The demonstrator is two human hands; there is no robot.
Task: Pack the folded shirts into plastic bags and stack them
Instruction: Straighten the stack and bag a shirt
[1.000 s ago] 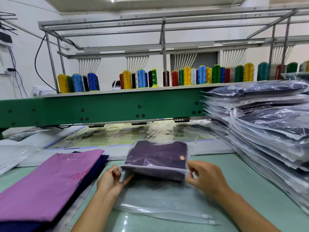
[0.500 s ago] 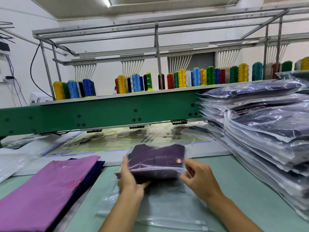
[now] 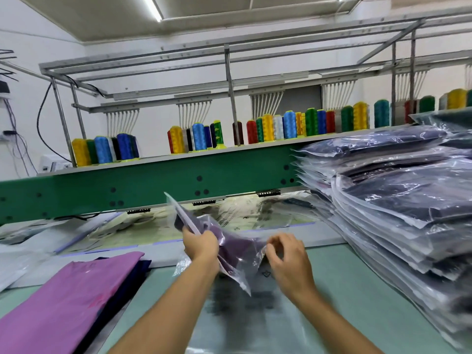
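A folded dark purple shirt inside a clear plastic bag (image 3: 231, 245) is lifted off the table and tilted, its left end raised. My left hand (image 3: 200, 245) grips the bag's left edge. At the bag's right edge my right hand (image 3: 287, 254) has curled fingers touching the plastic; I cannot tell whether it grips. Empty plastic bags (image 3: 255, 320) lie flat on the table below. On the left lies a folded pink shirt (image 3: 69, 300) on top of a dark blue one (image 3: 127, 284). A tall stack of bagged dark shirts (image 3: 398, 215) stands on the right.
The pale green table (image 3: 355, 284) runs under my arms. Behind it stretches a green embroidery machine beam (image 3: 153, 187) with several coloured thread cones (image 3: 288, 125) on its shelf. Loose plastic and paper sheets (image 3: 25, 254) lie at the far left.
The bagged purple shirt went from lying flat to lifted and tilted, left end up. My left hand moved right and up along the bag's edge. The view shifted slightly.
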